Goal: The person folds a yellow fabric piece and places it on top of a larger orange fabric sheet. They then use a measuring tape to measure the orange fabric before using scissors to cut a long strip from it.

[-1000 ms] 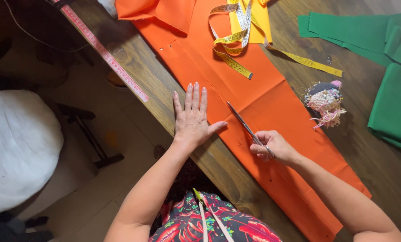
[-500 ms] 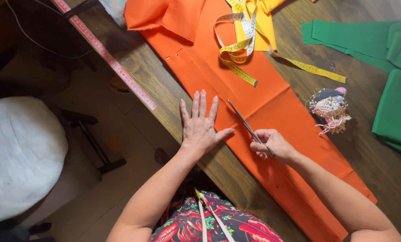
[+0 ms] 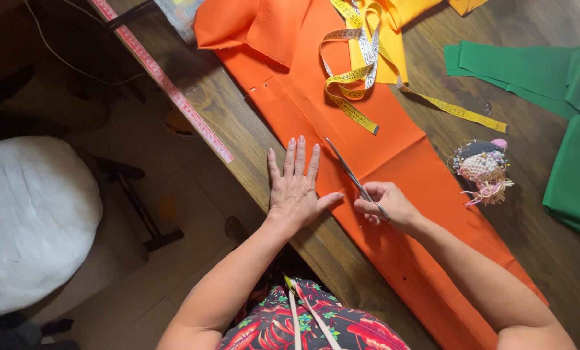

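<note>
A: Left hand [image 3: 296, 191] flat on the near edge of the orange cloth [image 3: 394, 162], 5 fingers spread, palm partly on the wooden table [image 3: 251, 149]. Gripping nothing, only pressing down.

B: Right hand [image 3: 384, 206] closed around the handles of the scissors [image 3: 348, 170]. Blades pointing away along the cloth, lying close together, tips just past the left fingertips.

A: Cloth running the length of the table edge, from the folded pile at the far end down past the right forearm. Probably a cut along the strip, judging by the blade line.

B: Best done with the lower blade kept gliding on the table, cloth barely lifted. Long, even strokes; never snapping the tips fully shut, to avoid nicks in the edge.

A: Flat hand worth keeping close beside the cutting line but clear of the blades, thumb especially, since now almost touching the right hand.

B: Yellow tape measure [image 3: 355, 78] coiled farther up on the cloth, in the blades' path if left there. Pincushion [image 3: 481, 165] off to the right, green cloth [image 3: 549, 84] well apart. Pink ruler [image 3: 167, 84] along the far table edge.
</note>
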